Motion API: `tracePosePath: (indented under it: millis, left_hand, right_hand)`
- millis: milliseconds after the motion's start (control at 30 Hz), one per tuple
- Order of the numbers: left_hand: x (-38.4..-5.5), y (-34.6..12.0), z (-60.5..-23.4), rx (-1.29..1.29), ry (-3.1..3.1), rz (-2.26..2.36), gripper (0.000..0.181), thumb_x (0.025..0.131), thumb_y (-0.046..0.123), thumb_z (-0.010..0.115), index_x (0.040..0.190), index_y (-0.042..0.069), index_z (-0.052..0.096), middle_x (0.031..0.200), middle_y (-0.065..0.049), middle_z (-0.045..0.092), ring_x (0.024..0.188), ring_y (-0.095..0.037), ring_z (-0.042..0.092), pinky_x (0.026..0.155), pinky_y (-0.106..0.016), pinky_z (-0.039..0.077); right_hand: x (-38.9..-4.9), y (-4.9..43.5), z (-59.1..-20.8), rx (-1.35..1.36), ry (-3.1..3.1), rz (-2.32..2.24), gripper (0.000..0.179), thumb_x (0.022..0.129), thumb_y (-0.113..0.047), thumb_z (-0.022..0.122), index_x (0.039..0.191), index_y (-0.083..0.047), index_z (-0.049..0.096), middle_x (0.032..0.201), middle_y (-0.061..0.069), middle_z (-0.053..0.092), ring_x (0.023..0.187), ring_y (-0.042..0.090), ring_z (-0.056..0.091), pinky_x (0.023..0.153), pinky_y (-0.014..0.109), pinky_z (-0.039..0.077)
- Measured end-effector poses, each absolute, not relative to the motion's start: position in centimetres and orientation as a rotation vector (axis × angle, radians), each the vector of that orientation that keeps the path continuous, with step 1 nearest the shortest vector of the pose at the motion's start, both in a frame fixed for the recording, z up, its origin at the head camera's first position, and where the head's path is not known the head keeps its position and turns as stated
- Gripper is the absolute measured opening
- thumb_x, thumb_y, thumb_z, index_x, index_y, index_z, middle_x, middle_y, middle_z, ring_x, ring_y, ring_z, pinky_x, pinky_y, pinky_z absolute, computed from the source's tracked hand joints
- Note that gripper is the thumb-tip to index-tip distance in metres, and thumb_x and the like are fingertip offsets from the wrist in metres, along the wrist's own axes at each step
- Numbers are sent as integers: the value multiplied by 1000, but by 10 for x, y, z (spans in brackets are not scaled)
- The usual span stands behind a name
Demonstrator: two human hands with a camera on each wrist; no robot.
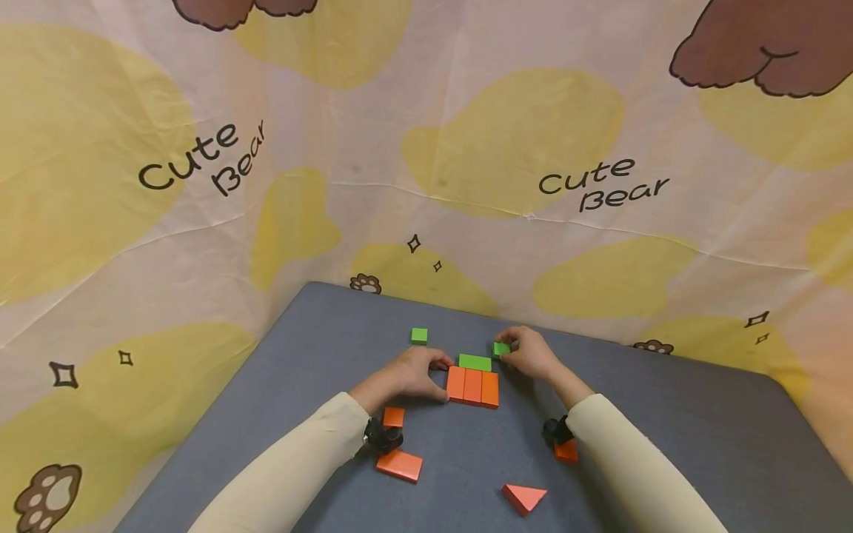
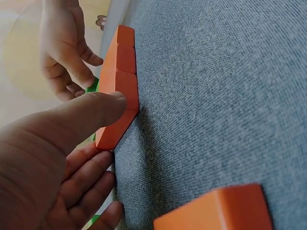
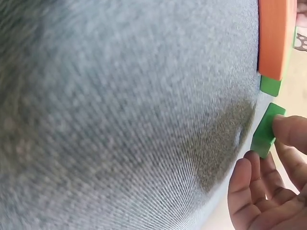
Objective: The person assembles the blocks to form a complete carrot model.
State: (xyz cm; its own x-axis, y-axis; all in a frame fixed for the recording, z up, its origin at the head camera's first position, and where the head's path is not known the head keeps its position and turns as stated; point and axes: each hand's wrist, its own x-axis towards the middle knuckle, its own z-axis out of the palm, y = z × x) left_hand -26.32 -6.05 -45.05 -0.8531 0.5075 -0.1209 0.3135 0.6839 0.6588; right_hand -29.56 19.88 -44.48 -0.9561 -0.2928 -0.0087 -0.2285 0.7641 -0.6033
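- The small green block [image 1: 500, 350] is at the far right of the row, near the green oblong block [image 1: 475, 363] but apart from it. In the head view it looks almost square, so its long axis I cannot tell well; in the right wrist view it leans.
- The right hand [image 1: 529, 354] pinches this block between thumb and fingers, probably because so small a piece needs only the fingertips.
- The row of three orange blocks [image 1: 472, 386] lies side by side. Each block has its long axis pointing away from the person, while the green oblong block lies crosswise along their far ends.
- The left hand [image 1: 416, 372] grips the left block of this row lightly, thumb at the near end and fingers by the far corner, it seems for keeping the row straight.
- Further left, another green block [image 1: 419, 336] stands alone.
- Nearer to the person are an orange square [image 1: 394, 417], an orange oblong [image 1: 400, 466] and a pink triangle [image 1: 524, 497], on the grey table [image 1: 466, 474].
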Motion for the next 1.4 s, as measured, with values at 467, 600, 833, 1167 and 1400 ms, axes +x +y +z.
tracePosePath:
  millis: [467,600,833,1167,1400]
  left_hand:
    - [-263,-60,-449,609,2587,945,54,71,27,84,120,17,64,116,1,67,113,-18,59,102,-40,44]
    - [-263,-61,-449,604,2588,954,53,71,26,85,119,17,65,116,1,67,113,-18,59,102,-40,44]
    - [-262,-60,-447,604,2587,961,54,71,26,84,120,16,64,117,0,66,113,-18,58,102,-41,44]
    - [-260,-60,-448,606,2590,955,54,71,27,84,120,18,64,116,1,66,113,-18,58,101,-40,45]
    - [-260,-61,-450,617,2591,964,55,71,26,84,121,17,64,118,0,66,114,-19,58,101,-40,45]
  right_hand:
    - [-299,194,-452,-417,2888,-874,27,84,-5,68,111,-5,67,109,16,62,96,29,60,74,40,52]
    - [-300,193,-453,-412,2892,-868,27,83,-5,68,110,-4,67,107,16,63,94,28,59,75,41,52]
    - [-298,192,-450,-409,2890,-862,27,84,-5,68,111,-4,67,108,15,62,95,27,58,75,40,51]
    - [-295,192,-448,-403,2868,-862,29,84,-6,68,113,-5,66,111,16,61,98,29,58,73,39,52]
    - [-292,195,-443,-370,2844,-882,35,83,-8,70,117,-5,64,115,18,62,95,28,60,65,33,52]
